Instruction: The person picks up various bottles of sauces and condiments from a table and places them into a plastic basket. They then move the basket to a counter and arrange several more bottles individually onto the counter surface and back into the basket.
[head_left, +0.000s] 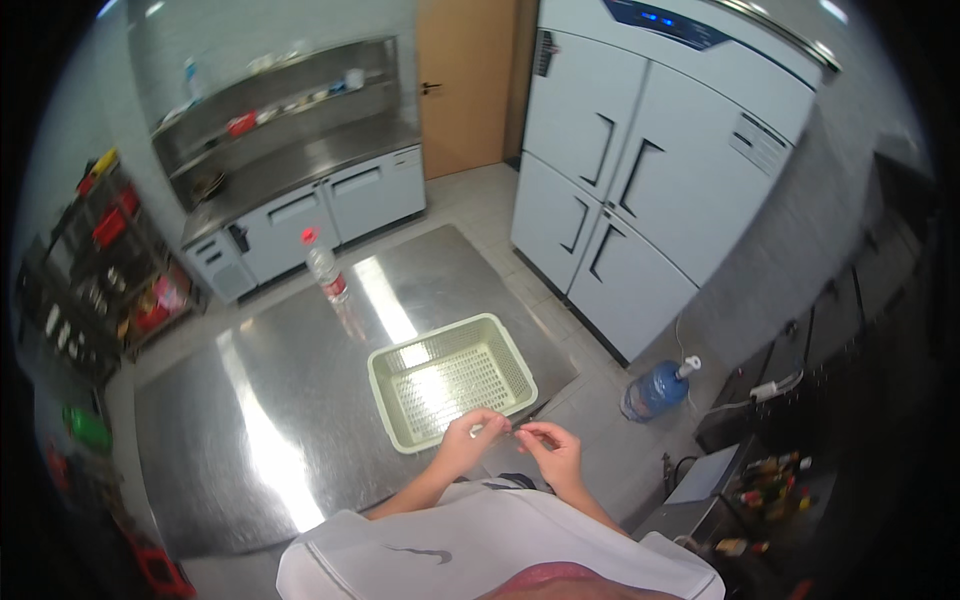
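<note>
My left hand (472, 442) hovers by the near right corner of a pale green plastic basket (379, 397), its thumb and index fingertips brought together. Just to the right, my right hand (553, 450) has its thumb and fingers in a similar pinch, the fingertips almost meeting those of the left. A tiny dark spot shows between the two sets of fingertips, too small to tell whether it is something held. The basket has a perforated bottom and sides, and nothing lies in it. It rests on a stainless steel table (300, 382).
A clear plastic bottle (324, 266) with a red cap stands on the table's far side. Right of the table, a blue water jug (656, 391) with a pump sits on the floor. Beyond are a large refrigerator (667, 165), an undercounter cabinet (289, 217) and a shelving rack (135, 247).
</note>
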